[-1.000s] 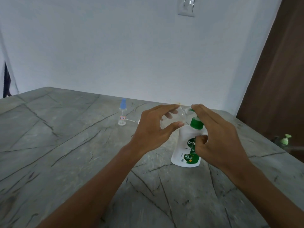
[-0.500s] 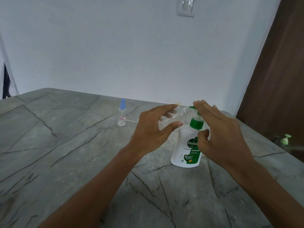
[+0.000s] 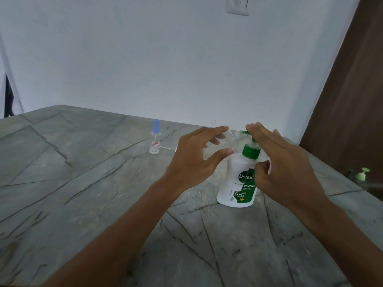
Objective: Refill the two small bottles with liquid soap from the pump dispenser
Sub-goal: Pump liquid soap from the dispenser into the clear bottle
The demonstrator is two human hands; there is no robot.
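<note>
A white pump dispenser (image 3: 235,183) with a green collar and pump head stands on the grey stone counter (image 3: 83,183). My left hand (image 3: 194,160) pinches a small clear bottle (image 3: 223,141), tilted with its mouth at the green nozzle. My right hand (image 3: 284,166) rests its fingers on top of the pump head, its thumb against the dispenser's side. A second small clear bottle (image 3: 155,137) with a blue cap and a red-edged label stands upright further back on the left, apart from both hands.
A thin white tube (image 3: 167,148) lies on the counter beside the capped bottle. A light green pump top (image 3: 362,174) shows beyond the counter's right edge. A white wall stands behind, a brown door on the right.
The pump head has risen slightly under my right fingers. The view has shifted a little; both hands stay at the dispenser.
</note>
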